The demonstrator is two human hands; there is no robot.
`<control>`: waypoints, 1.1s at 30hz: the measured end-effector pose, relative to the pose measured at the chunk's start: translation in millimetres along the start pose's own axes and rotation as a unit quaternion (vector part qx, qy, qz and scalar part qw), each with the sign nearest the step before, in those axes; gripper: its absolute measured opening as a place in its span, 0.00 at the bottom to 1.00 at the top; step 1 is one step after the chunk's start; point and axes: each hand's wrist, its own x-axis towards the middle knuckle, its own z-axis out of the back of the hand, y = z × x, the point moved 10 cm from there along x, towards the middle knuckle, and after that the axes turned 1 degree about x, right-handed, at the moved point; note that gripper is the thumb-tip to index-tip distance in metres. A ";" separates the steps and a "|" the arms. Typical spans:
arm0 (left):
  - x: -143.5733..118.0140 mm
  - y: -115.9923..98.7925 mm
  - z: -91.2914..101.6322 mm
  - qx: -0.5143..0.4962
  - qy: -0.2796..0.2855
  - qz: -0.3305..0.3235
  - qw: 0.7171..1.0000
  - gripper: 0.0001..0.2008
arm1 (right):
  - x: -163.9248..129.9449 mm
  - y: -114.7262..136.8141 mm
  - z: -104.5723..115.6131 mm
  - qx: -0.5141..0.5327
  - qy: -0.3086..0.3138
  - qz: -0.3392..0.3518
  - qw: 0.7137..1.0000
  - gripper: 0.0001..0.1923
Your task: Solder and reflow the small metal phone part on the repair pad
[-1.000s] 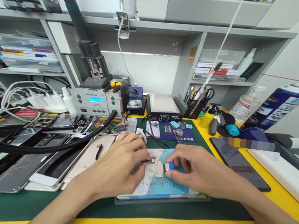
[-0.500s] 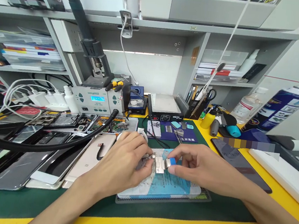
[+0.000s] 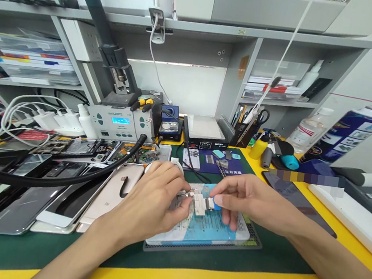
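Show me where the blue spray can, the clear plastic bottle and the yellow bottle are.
blue spray can (image 3: 347, 133), head view, on its printed side.
clear plastic bottle (image 3: 305, 130), head view, on its body.
yellow bottle (image 3: 256, 149), head view, on its body.

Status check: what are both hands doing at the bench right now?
Left hand pinching small metal part. Right hand gripping blue-handled blade against it, over blue mat. Black hose lies left, clear.

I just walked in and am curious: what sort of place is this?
Most likely a phone repair bench. Opened phones lie in a row, a soldering station stands behind them, and the left hand and right hand pinch a small metal part.
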 end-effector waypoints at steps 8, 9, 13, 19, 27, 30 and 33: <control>1.5 -0.7 -1.6 -0.002 0.008 0.002 1.000 0.08 | 0.8 0.8 0.2 0.015 -0.001 -0.002 1.000 0.18; 1.8 -0.9 -1.8 -0.003 0.008 0.002 1.000 0.08 | 0.8 0.5 0.2 0.016 -0.001 -0.003 1.000 0.18; 1.4 -0.5 -2.0 -0.005 0.010 0.002 1.000 0.08 | 0.3 0.3 0.5 0.017 -0.003 -0.004 1.000 0.19; -0.2 -0.3 -2.0 -0.004 0.010 0.003 1.000 0.07 | 1.2 0.4 1.4 0.016 -0.005 -0.008 1.000 0.19; 0.0 -1.4 -1.3 -0.002 0.012 0.003 1.000 0.08 | -1.0 0.4 0.9 0.001 -0.005 -0.014 1.000 0.18; 0.1 -1.2 -1.4 -0.001 0.012 0.002 1.000 0.08 | -1.3 -0.5 0.7 -0.010 -0.004 -0.019 1.000 0.18; 0.6 0.1 -3.2 0.000 0.017 0.006 1.000 0.08 | -1.7 -1.2 1.7 -0.050 -0.001 -0.026 0.998 0.18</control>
